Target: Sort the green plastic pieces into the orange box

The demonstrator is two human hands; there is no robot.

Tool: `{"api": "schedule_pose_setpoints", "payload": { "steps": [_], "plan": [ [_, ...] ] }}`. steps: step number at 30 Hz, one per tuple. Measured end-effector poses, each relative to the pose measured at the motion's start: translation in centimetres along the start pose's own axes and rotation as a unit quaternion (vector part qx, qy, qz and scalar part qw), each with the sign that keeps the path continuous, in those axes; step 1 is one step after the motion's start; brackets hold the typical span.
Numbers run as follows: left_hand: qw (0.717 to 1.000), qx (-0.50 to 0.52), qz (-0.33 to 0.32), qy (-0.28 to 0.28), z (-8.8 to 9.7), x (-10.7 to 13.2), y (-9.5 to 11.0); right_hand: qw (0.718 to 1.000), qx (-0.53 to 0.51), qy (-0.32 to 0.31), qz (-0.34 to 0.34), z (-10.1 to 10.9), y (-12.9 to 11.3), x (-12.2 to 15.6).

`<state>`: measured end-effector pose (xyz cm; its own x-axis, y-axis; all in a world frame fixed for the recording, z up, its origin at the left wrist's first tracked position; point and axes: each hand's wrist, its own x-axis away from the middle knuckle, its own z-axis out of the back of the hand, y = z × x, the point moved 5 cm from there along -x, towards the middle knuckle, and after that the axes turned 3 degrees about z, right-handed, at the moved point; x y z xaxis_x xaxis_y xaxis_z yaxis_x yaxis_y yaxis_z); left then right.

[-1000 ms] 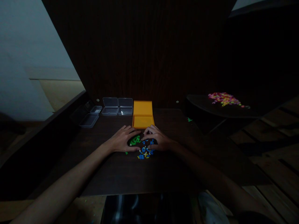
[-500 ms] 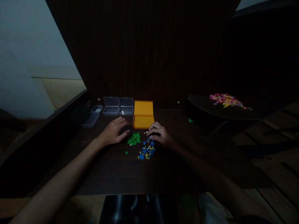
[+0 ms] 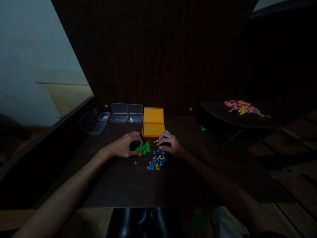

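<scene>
My left hand (image 3: 127, 144) curves around the left side of a pile of green toy bricks (image 3: 144, 148), thumb and fingers apart. On the right, my right hand (image 3: 171, 143) hovers low over the top of a mixed pile of blue, yellow and white bricks (image 3: 157, 161). Its fingers are bent; whether a small brick sits between them is too dark to make out. A few white bricks (image 3: 156, 141) lie just left of its fingertips. One green brick (image 3: 135, 162) lies apart, below the green pile.
Behind the piles stands an open yellow box (image 3: 154, 135). Clear lidded boxes (image 3: 119, 118) stand open to its left, with another clear box (image 3: 97, 127) nearer the side board. A heap of pink and yellow pieces (image 3: 242, 107) lies on a dark curved shelf at right.
My left hand has come down and right to the green pile, its fingers curling around the edge. My right hand stays over nearly the same spot. The view has shifted slightly.
</scene>
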<state>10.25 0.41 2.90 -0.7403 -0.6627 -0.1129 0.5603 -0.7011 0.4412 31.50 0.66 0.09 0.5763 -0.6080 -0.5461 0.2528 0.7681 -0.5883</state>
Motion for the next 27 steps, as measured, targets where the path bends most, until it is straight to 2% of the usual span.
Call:
{"api": "schedule_pose_setpoints", "payload": {
  "steps": [4,8,12,16,21,27],
  "plan": [
    [1.0,-0.002,-0.002,0.01,-0.9,-0.2,0.4,1.0,-0.001,-0.001,0.007,-0.1,-0.1,0.1],
    [0.999,-0.016,-0.021,0.028,-1.8,-0.5,1.6,1.0,-0.007,0.006,0.007,0.0,-0.2,0.0],
    [0.999,-0.017,-0.027,0.035,-1.1,-0.4,2.2,0.996,-0.035,0.068,-0.041,0.6,0.6,-0.1],
    [0.999,-0.019,-0.041,0.024,0.2,0.1,1.2,0.983,-0.072,0.146,-0.085,1.5,1.3,-0.1],
    [0.999,-0.029,-0.029,-0.008,-0.1,0.3,-0.5,0.972,-0.109,0.177,-0.106,1.8,1.7,0.0],
    [0.999,-0.023,-0.009,0.037,-0.3,0.0,-1.1,0.94,-0.153,0.255,-0.168,2.6,3.5,0.4]
  ]
}}
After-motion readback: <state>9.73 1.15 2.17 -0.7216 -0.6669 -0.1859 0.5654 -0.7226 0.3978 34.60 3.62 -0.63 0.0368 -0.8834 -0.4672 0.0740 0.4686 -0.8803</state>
